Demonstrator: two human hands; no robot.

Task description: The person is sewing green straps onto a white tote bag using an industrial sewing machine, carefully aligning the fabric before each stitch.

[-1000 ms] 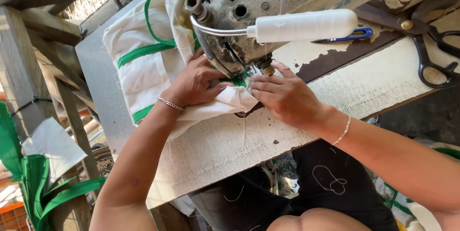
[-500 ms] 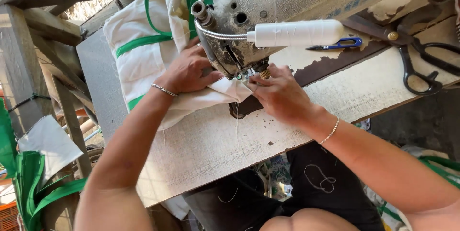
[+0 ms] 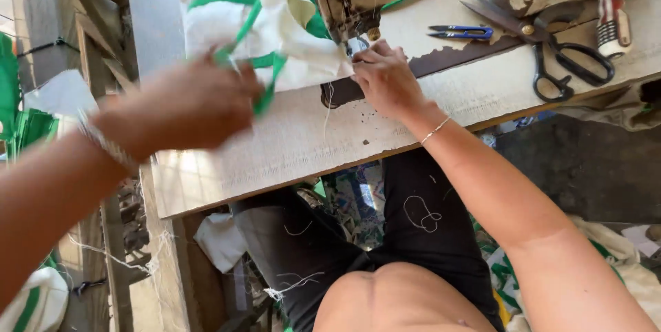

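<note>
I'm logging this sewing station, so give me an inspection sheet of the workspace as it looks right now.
Surface: worn pale table, paint chipped.
Job's things: white fabric with green straps under the sewing machine.
Clutter: black scissors, blue thread snips.
Grips: left hand blurred, at a green strap; right hand pressing fabric beside the needle.
Cables: nothing seen; loose threads only.
Surroundings: wooden frame, green and white fabric piles at left.
</note>
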